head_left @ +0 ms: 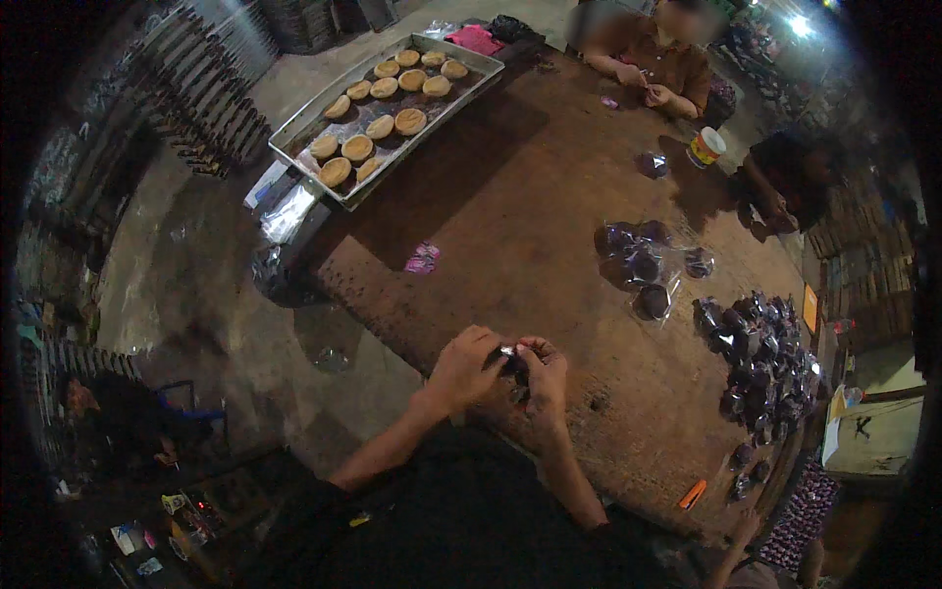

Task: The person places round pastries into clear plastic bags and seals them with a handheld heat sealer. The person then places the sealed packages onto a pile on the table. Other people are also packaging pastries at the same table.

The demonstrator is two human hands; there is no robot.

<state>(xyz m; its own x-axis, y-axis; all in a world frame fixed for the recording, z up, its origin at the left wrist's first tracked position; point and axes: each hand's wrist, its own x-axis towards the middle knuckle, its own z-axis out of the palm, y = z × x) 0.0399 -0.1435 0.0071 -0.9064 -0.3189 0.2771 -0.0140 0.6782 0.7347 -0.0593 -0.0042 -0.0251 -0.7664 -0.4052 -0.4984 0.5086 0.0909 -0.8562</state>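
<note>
At the near edge of the brown wooden table [510, 196], left hand [465, 368] and right hand [543, 375] pinch one small clear-wrapped dark packet [510, 361] together, many wrapped dark packets [760, 358] lie piled right, while round golden buns [383, 98] remain unwrapped on the far metal tray [294, 145].

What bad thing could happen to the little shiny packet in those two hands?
The small clear packet is pinched between the left hand and right hand right at the table edge, so it might slip to the floor. The tray of round cakes overhangs its corner and could tip.
</note>
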